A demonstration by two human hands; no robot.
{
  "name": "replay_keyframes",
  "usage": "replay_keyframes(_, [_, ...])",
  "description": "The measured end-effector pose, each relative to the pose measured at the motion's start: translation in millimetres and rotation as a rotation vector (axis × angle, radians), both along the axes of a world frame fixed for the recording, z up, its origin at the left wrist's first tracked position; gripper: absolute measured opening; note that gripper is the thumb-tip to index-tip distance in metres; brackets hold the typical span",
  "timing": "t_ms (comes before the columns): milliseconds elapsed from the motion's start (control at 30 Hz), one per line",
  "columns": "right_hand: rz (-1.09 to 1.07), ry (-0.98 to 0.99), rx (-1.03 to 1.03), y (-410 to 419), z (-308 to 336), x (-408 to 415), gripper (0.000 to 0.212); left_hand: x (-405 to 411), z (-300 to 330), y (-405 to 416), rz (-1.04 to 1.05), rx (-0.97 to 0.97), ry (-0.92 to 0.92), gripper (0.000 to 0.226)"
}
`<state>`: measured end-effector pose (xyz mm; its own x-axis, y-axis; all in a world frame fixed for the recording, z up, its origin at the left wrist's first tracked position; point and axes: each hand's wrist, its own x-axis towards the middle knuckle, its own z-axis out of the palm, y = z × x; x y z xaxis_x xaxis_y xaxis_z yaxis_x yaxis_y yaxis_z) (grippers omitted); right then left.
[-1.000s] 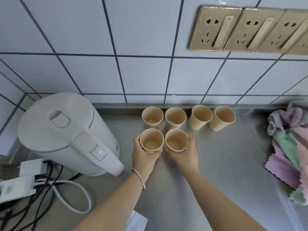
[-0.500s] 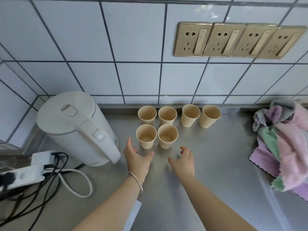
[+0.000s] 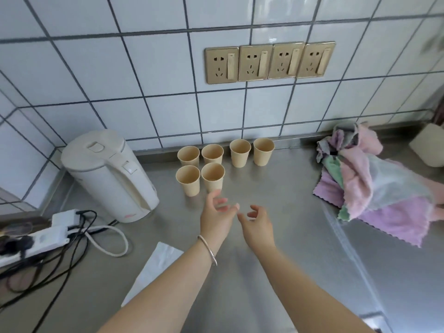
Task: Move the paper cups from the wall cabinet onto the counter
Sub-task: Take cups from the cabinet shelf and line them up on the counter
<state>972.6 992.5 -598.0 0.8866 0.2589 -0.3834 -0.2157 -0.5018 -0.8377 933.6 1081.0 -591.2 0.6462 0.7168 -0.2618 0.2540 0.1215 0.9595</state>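
A: What is the setting around the hands?

B: A white tiled wall (image 3: 149,75) rises beyond them, with four gold sockets (image 3: 269,61) up on it. Under both hands runs a steel counter (image 3: 300,272). Well off to the right of the right hand lies a heap of pastel cloths (image 3: 374,186). To the left of the left hand stands a white kettle (image 3: 108,174), and farther left, nearer the person, a power strip (image 3: 33,241) with tangled black cords. A white sheet (image 3: 156,263) lies partly under the left forearm.

A: And the paper cups (image 3: 223,162)?

B: Six, all upright on the counter just beyond the fingertips. Four line the foot of the wall; two stand in front of the left pair, nearest the left hand.

A: How are the hands held?

B: Both forearms reach forward, side by side. The left hand (image 3: 217,216), with a thin bangle (image 3: 207,248) at the wrist, hangs loose with fingers spread, gripping nothing. The right hand (image 3: 258,225) is just beside it, fingers slack and curled a little, also empty. Neither touches a cup.
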Motion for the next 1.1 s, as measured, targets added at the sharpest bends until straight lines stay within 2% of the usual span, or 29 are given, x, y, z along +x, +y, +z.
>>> replay_keyframes(200, [-0.384, 0.015, 0.104, -78, 21, -19, 0.04, 8, 4, -57, -0.275, -0.042, -0.009, 0.046])
replay_keyframes(367, [-0.711, -0.062, 0.124, -146, 31, -63, 0.036, 4, 5, -124, -0.652, -0.051, -0.01, 0.046])
replay_keyframes(567, [-1.123, -0.089, 0.113, -224, 33, -160, 0.033, -48, 14, -228, -1.118, -0.069, 0.038, 0.044])
replay_keyframes(867, [-1.64, -0.204, 0.145, -336, 47, -349, 0.027, -204, 31, -381, -1.673, -0.037, 0.006, 0.037])
replay_keyframes(967, [-1.784, -0.254, 0.135, -372, 53, -423, 0.016, -278, 42, -430, -1.826, -0.071, 0.013, 0.035])
replay_keyframes(1100, [-1.967, -0.335, 0.063, -426, 73, -531, 0.013, -391, 62, -496, -2.038, -0.076, 0.0, 0.046])
